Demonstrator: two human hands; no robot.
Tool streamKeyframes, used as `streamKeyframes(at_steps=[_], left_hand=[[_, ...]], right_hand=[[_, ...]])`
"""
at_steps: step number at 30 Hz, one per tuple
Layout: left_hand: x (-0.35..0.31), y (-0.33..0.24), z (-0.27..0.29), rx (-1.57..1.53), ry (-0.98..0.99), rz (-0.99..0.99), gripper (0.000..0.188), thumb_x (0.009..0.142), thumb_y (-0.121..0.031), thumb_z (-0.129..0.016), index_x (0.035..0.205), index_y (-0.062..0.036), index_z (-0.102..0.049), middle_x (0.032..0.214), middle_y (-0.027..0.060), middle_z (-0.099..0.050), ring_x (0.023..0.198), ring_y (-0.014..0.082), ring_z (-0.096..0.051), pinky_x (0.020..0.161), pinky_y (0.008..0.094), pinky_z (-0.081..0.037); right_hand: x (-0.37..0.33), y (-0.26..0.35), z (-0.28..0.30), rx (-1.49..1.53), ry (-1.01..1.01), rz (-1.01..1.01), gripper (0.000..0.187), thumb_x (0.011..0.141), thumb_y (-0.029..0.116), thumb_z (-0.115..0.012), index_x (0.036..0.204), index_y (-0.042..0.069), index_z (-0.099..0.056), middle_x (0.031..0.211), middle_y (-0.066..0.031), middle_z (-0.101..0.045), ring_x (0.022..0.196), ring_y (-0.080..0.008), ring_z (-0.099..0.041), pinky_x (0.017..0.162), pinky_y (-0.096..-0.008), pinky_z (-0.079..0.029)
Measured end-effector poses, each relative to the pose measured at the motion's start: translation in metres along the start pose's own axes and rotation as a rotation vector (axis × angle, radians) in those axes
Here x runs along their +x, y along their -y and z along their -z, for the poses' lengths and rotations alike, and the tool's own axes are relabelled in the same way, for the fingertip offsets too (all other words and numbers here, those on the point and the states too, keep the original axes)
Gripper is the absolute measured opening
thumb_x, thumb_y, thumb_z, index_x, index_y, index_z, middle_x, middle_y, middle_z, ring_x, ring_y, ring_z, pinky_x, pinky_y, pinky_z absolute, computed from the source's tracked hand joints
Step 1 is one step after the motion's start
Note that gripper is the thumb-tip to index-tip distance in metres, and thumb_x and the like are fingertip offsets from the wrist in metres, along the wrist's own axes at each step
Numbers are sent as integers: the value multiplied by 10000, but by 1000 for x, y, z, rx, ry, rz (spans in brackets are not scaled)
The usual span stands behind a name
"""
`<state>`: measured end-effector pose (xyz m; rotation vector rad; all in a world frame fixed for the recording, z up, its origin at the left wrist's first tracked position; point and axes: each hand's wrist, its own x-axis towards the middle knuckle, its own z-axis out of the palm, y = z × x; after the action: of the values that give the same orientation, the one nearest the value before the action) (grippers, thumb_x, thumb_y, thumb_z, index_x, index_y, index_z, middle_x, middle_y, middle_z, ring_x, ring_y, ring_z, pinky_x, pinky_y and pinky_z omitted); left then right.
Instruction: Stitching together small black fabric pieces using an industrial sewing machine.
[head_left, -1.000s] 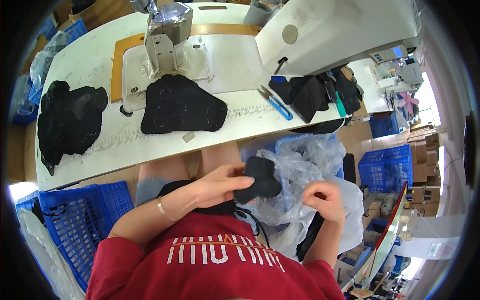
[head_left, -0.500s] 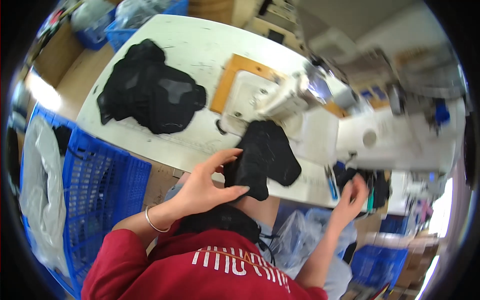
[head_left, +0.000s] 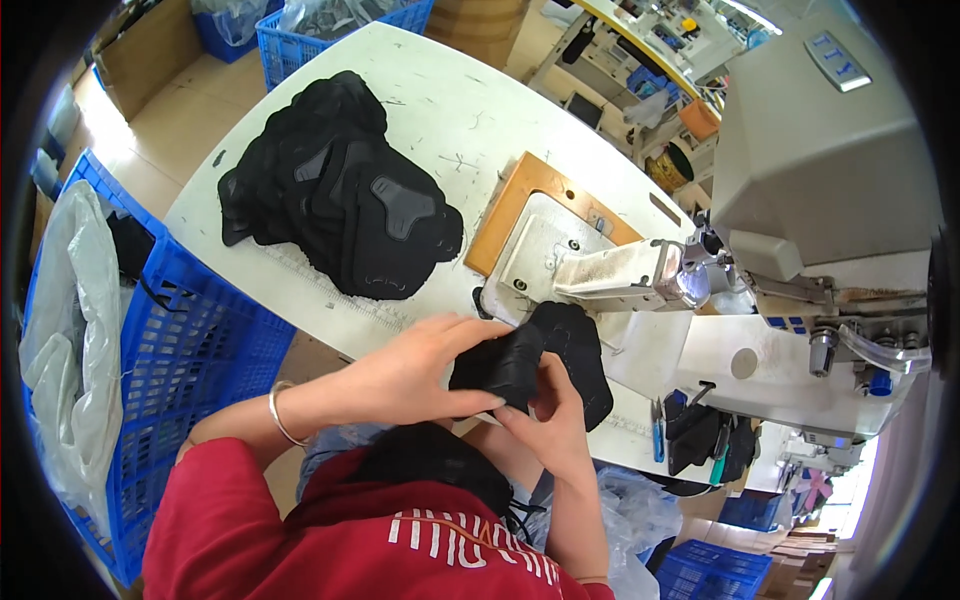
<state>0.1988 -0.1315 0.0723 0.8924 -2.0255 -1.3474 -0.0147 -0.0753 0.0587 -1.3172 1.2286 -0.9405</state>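
Observation:
At the table's near edge, both hands are on a black padded fabric piece [head_left: 578, 360], which is bent up toward me. My left hand [head_left: 405, 372], with a bangle at the wrist, is closed round its left end, thumb below and fingers above. From the near side my right hand [head_left: 552, 425] pinches the folded edge, the two thumbs close together. The far part of the piece lies on the table beside the sewing machine's narrow white arm [head_left: 620, 275]. To the left rests a loose pile of similar black pieces [head_left: 405, 250], some with grey patches.
The machine's large grey head [head_left: 820, 160] overhangs the right side. Blue-handled snips [head_left: 657, 435] and dark small tools lie near the right edge. A blue crate [head_left: 200, 370] with a plastic bag stands left; another blue crate [head_left: 340, 32] is behind the table. Clear plastic [head_left: 635, 510] lies below.
My right hand has come left from beside the snips and taken hold of the fabric piece. The piece's near end is now folded up. The view has shifted slightly.

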Motion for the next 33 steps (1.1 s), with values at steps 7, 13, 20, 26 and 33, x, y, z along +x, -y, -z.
streamKeyframes(at_steps=[7, 13, 20, 26, 33], left_hand=[[2, 43, 53, 893, -184, -117, 634, 709, -342, -706, 1274, -105, -543, 1405, 69, -441, 1354, 236, -338, 1134, 484, -182], [-5, 60, 85, 936, -205, -56, 643, 667, -348, -728, 1239, -104, -565, 1350, 44, -502, 1341, 217, -358, 1156, 475, -174], [-3, 25, 36, 253, -378, -94, 1016, 564, -317, -844, 1407, -39, -348, 1431, 122, -373, 1366, 299, -305, 1129, 450, -232], [16, 24, 11, -531, -168, -71, 786, 783, -201, -764, 1417, -32, -332, 1331, 160, -439, 1202, 230, -471, 976, 369, -434], [29, 36, 21, -508, -66, 100, 694, 822, -141, -710, 1403, -6, -356, 1139, 148, -568, 974, 165, -564, 861, 303, -473]], right_hand=[[39, 13, -5, 350, -216, -79, 511, 776, -36, -676, 1243, -20, -471, 1140, -69, -576, 1070, -148, -542, 953, -287, -418], [48, 17, -9, 520, -217, -123, 472, 798, -62, -632, 1249, -22, -497, 1165, -70, -573, 1073, -142, -541, 959, -296, -426], [50, 15, -25, 519, -255, -112, 343, 824, -35, -546, 1166, -25, -538, 1103, -82, -605, 975, -160, -602, 836, -307, -499], [49, 24, -11, 249, -152, -164, 546, 792, 45, -696, 1290, -38, -486, 1134, -66, -591, 1027, -130, -563, 909, -265, -447], [58, 23, 4, -90, 77, -7, 642, 773, 122, -741, 1333, -15, -458, 1137, -109, -590, 1015, -150, -577, 866, -277, -479]])
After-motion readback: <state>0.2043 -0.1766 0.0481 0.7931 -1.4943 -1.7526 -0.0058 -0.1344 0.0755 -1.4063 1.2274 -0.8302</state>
